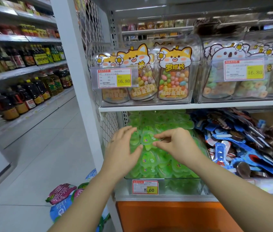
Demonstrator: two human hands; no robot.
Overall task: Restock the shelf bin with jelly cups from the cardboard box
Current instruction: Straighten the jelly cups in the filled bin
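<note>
The right grip (177, 144), a bare hand, is curled, with thumb and forefinger bent toward each other and their tips a little apart. One green jelly cup (146, 139) lies at those tips, on their left. Whether they pinch its rim cannot be told. The left grip (124, 148) hangs on the other side of that cup, empty, with its fingers relaxed and spread and its thumb at the cup's lower edge. The cup thus sits between the two grips.

Beneath both grips stands the clear shelf bin (182, 185), heaped with green jelly cups (149, 162) that reach from its front wall, nearer than the grips, back under the shelf board (182, 104) above them. A price tag (145, 187) reading 8.60 hangs on the bin's front, below the grips.

Right of the right grip, a neighbouring bin (269, 184) holds a jumble of blue packets (233, 141).

Above the grips, on the shelf board, a clear bin (196, 64) holds fox pouches (174, 77) of coloured sweets, and further right stand koala pouches (224, 77) of ring sweets. Each lot carries a tag reading 16.80.

Below and left of the left grip, purple and blue bags (62, 193) lie on the floor (40, 148). Far left, across the aisle, shelves carry bottles (31, 91).
</note>
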